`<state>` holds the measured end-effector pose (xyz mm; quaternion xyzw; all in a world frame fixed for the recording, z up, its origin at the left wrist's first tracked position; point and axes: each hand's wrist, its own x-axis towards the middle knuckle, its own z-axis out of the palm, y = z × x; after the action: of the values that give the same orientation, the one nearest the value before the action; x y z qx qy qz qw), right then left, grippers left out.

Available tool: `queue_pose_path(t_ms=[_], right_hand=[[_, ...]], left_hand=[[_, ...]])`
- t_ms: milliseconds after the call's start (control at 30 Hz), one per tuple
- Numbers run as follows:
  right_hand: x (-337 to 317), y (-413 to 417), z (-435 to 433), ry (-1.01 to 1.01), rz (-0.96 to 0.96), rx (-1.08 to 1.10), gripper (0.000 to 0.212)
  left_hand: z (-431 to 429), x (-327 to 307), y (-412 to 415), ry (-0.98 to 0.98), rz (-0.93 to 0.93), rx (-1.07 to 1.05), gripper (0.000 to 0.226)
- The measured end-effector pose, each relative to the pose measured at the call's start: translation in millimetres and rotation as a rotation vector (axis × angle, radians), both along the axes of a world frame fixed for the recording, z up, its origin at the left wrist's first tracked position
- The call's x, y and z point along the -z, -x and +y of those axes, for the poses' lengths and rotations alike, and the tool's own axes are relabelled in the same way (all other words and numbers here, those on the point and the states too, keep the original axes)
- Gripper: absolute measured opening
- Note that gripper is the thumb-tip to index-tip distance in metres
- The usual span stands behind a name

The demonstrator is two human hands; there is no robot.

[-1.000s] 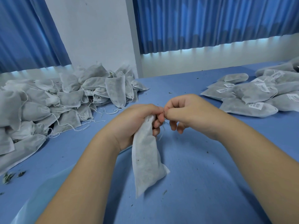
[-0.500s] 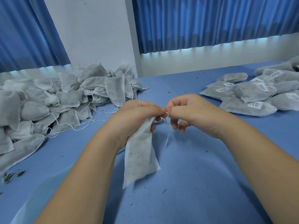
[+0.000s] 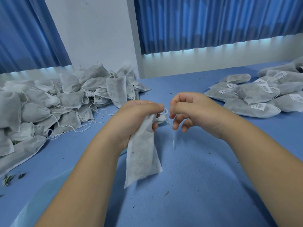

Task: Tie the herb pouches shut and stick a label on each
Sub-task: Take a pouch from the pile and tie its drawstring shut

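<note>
Two hands that touched a moment ago have drawn slightly apart. The left hand (image 3: 136, 115) grips the neck of the pouch (image 3: 142, 154), whose body hangs below its curled fingers over the worktop (image 3: 196, 185). The right hand (image 3: 196, 112) pinches the drawstring (image 3: 173, 140), and a small loop (image 3: 166, 111) now shows between the two sets of fingertips. The knot seems half formed; tightening and labelling remain.

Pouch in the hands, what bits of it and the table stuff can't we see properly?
Head view only.
pouch neck: wrapped inside the left hand.
string: thin, blurred; knot unclear where the right hand pinches it.
labels: print too small.
unlabelled pile: cut by left edge.
</note>
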<state>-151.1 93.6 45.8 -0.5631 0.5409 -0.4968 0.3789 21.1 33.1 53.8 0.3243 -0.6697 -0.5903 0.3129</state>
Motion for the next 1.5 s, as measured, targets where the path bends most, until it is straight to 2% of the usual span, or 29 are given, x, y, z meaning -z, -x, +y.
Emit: queue_pose_path(t_ms=[133, 400, 500, 600, 700, 900, 1033, 1233, 1400, 1500], right_hand=[[-1, -3, 0, 0.053, -0.132, -0.013, 0.019], [-3, -13, 1, 0.122, -0.151, 0.077, 0.017], [-4, -15, 0, 0.154, -0.01, 0.143, 0.014], [-3, -18, 1, 0.201, 0.24, 0.225, 0.016], [-1, -20, 1, 0.2, 0.38, 0.266, 0.018], [-1, -18, -1, 0.135, 0.458, 0.253, 0.014], [-2, -17, 0, 0.063, 0.403, 0.209, 0.016], [-3, -12, 2, 0.021, 0.34, 0.205, 0.016], [-3, -13, 4, 0.074, 0.36, 0.195, 0.015], [-3, -14, 4, 0.129, 0.396, 0.195, 0.014]], left_hand=[[-2, 1, 1, -0.053, 0.044, -0.034, 0.021], [0, 1, 3, -0.062, 0.024, -0.057, 0.019], [2, 1, 4, -0.032, 0.0, -0.083, 0.019], [5, 2, 7, 0.083, -0.073, -0.161, 0.018], [7, 2, 9, 0.214, -0.161, -0.237, 0.02], [9, 3, 14, 0.404, -0.222, -0.337, 0.019], [10, 2, 13, 0.461, -0.226, -0.363, 0.017], [9, -1, 8, 0.325, -0.219, -0.265, 0.023], [8, -3, 2, 0.056, -0.169, -0.078, 0.039], [3, -2, 0, -0.097, -0.104, 0.001, 0.036]])
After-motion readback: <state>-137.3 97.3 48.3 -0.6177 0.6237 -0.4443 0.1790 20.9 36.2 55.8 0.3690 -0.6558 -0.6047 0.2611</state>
